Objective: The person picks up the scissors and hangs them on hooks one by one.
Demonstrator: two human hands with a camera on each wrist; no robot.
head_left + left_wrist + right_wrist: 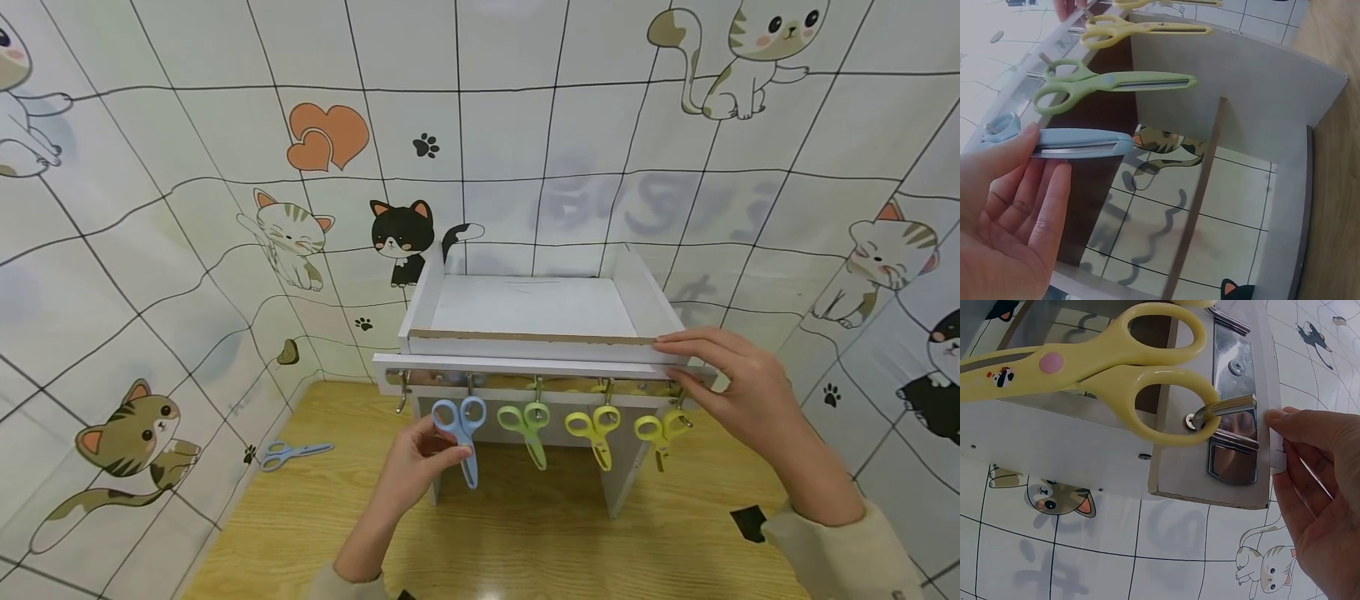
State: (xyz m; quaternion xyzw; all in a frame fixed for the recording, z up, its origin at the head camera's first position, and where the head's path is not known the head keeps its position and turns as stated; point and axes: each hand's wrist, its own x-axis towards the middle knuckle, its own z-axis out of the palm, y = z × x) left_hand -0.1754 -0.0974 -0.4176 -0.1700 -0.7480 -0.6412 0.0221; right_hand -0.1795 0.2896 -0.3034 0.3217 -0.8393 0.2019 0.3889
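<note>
My left hand (420, 462) pinches light blue scissors (462, 433) by the blades, thumb in front. Their handle loops are up at a metal hook on the white shelf's front board (525, 363), blades pointing down. In the left wrist view the thumb lies along the blue scissors (1085, 140). My right hand (738, 383) grips the right end of the shelf, thumb on the front board and fingers over the top edge. Beside the blue pair hang green scissors (528, 427) and two yellow pairs, the nearer-right yellow scissors (1116, 372) looped over a hook by one handle ring.
Another pair of blue scissors (292, 452) lies on the wooden table (525, 550) at the left. A bare metal hook (402, 392) sits at the board's left end. Behind the shelf stands a cat-print wall sheet (510, 142). A black patch (748, 523) is at the right.
</note>
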